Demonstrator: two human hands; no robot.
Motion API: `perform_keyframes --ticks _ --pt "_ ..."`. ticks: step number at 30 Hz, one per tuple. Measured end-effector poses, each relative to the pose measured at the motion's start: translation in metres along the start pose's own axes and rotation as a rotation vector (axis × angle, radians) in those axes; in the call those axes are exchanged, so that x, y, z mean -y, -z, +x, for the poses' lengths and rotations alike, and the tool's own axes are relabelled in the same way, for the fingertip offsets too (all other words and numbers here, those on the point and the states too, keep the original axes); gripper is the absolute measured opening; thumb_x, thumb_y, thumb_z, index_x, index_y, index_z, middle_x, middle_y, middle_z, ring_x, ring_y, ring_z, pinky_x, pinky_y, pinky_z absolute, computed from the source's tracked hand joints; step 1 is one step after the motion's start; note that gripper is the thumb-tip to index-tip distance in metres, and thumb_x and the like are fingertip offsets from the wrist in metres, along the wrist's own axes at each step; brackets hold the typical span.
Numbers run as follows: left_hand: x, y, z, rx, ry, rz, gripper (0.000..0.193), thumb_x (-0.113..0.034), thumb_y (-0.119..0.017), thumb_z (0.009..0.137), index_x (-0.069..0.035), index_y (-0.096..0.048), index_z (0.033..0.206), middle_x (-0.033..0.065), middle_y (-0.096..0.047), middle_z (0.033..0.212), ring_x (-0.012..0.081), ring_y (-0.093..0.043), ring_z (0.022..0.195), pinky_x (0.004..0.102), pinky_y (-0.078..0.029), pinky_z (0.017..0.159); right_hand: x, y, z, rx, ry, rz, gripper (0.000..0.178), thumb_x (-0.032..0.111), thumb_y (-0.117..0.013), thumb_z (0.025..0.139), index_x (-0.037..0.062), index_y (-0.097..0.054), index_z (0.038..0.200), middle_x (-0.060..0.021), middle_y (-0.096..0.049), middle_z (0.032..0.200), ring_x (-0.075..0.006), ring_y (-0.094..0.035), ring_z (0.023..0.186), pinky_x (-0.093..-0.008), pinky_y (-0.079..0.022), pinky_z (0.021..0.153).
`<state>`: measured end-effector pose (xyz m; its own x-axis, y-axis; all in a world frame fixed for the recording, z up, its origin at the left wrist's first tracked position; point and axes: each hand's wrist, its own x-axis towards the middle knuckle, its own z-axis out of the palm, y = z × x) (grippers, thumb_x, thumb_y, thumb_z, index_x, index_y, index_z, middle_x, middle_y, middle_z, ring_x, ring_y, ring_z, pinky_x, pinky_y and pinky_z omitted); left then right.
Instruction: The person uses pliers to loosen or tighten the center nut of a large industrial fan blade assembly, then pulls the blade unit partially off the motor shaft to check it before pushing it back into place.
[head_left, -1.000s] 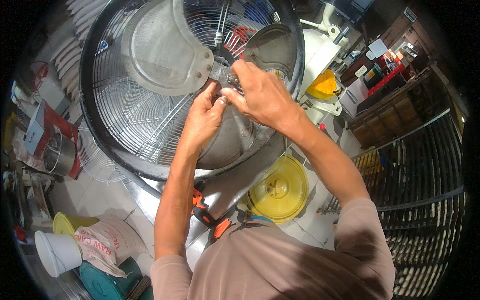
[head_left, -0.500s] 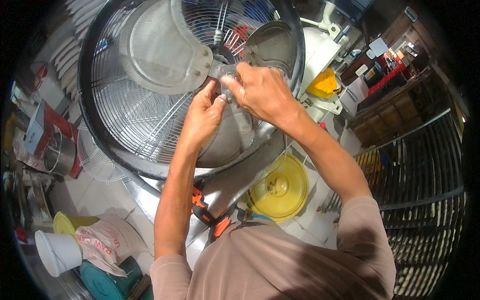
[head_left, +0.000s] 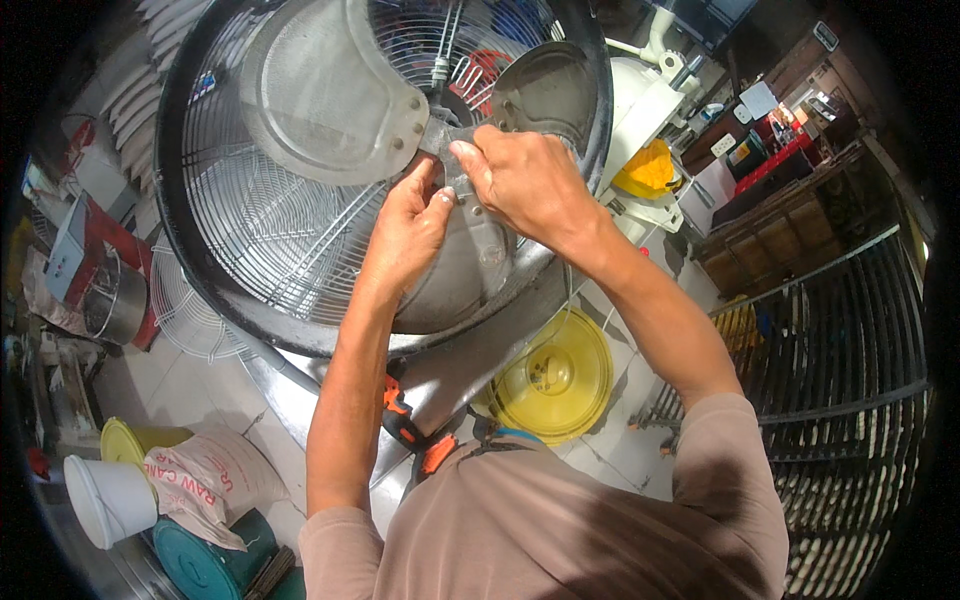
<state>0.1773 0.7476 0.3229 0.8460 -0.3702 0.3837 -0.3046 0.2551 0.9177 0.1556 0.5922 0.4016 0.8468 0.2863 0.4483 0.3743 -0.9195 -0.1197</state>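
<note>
A large fan with a round black housing fills the upper middle, its dusty grey metal blades exposed. One broad blade is riveted to the arm of the central hub. Another blade lies at the right, and a lower blade shows below my hands. My left hand is closed on the hub, some fingers curled behind it and out of sight. My right hand is closed against the hub's right side, thumb and fingers drawn together; whatever they pinch is hidden.
The fan rests above a shiny metal surface, with an orange and black power tool by my body. A yellow lidded bucket stands below right. A loose wire guard, white bucket and sack are left; a black slatted rack is right.
My right thumb and fingers have shifted slightly at the hub. My left hand keeps its place, and the whole view has moved a little.
</note>
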Motion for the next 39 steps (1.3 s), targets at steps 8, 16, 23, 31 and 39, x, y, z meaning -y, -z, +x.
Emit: perform_keyframes --ticks 8,16,23,31,39 --pt "0.004 0.003 -0.001 -0.012 0.015 0.017 0.041 -0.001 -0.049 0.098 0.009 -0.045 0.138 0.0112 -0.053 0.138 0.0165 -0.047 0.128 0.0298 -0.035 0.108 -0.001 -0.009 0.000 -0.038 0.009 -0.002 0.026 0.024 -0.066 0.091 0.0027 -0.051 0.092 -0.0199 -0.063 0.082 -0.0416 -0.062 0.072 -0.0483 -0.049 0.060" --pt "0.002 0.004 -0.002 -0.013 0.030 0.004 0.038 -0.001 -0.050 0.098 0.008 -0.047 0.135 0.0084 -0.058 0.127 0.0134 -0.051 0.116 0.0285 -0.039 0.102 -0.004 -0.007 0.001 -0.100 0.116 0.004 0.026 0.026 -0.066 0.090 0.0038 -0.053 0.091 -0.0193 -0.063 0.079 -0.0419 -0.063 0.070 -0.0500 -0.051 0.062" --pt "0.005 0.007 0.000 0.012 0.052 0.070 0.039 -0.001 -0.051 0.098 0.008 -0.047 0.136 0.0083 -0.057 0.130 0.0125 -0.051 0.118 0.0273 -0.040 0.101 -0.004 -0.004 0.001 -0.055 0.121 -0.011 0.030 0.032 -0.062 0.093 0.0029 -0.055 0.092 -0.0227 -0.065 0.082 -0.0438 -0.066 0.071 -0.0514 -0.054 0.063" --pt "0.021 0.008 0.000 -0.097 0.064 0.085 0.041 -0.005 -0.053 0.096 0.011 -0.048 0.134 0.0187 -0.060 0.129 0.0204 -0.055 0.119 0.0321 -0.040 0.104 0.001 -0.001 0.000 -0.134 0.162 -0.016 0.029 0.031 -0.062 0.094 0.0024 -0.055 0.090 -0.0215 -0.065 0.078 -0.0433 -0.065 0.070 -0.0497 -0.052 0.061" --pt "0.014 0.013 0.000 0.060 0.119 0.042 0.037 0.001 -0.049 0.097 0.008 -0.048 0.133 0.0086 -0.059 0.126 0.0135 -0.053 0.115 0.0287 -0.040 0.100 0.003 0.005 0.003 0.009 0.038 -0.055 0.027 0.027 -0.065 0.093 0.0032 -0.053 0.091 -0.0203 -0.063 0.079 -0.0426 -0.062 0.073 -0.0483 -0.050 0.061"
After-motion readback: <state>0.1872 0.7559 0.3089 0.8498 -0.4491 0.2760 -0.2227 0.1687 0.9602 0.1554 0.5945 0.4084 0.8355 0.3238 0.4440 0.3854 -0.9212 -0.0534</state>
